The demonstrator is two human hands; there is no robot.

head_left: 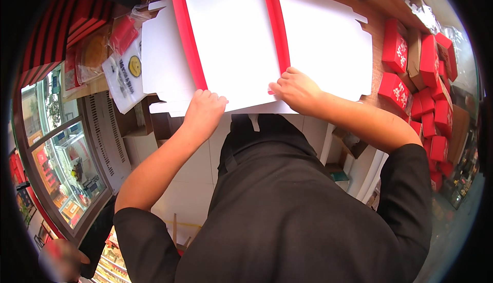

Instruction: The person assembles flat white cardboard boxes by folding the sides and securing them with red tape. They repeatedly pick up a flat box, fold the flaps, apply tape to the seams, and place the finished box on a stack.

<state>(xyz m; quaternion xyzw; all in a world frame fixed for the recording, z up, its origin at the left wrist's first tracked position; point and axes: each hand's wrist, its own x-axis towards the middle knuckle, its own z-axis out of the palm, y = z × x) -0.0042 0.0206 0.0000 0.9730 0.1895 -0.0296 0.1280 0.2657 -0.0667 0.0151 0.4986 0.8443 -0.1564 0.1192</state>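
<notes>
A white cardboard box blank [231, 36] with red folded-up side strips lies in front of me at the top of the view. My left hand [206, 109] is closed on its near left corner, where the left red strip [189, 41] ends. At the near right corner, my right hand [297, 90] pinches the end of the right red strip [278, 29]. Under and beside the blank, white cardboard [328, 46] with notched edges spreads to both sides. My fingers hide the two corners themselves.
Several small red boxes [395, 46] are piled on the right of the wooden table [377, 5]. Plastic-wrapped packages [126, 77] lie at the left, near a window [67, 165]. Another person [64, 260] is at the lower left.
</notes>
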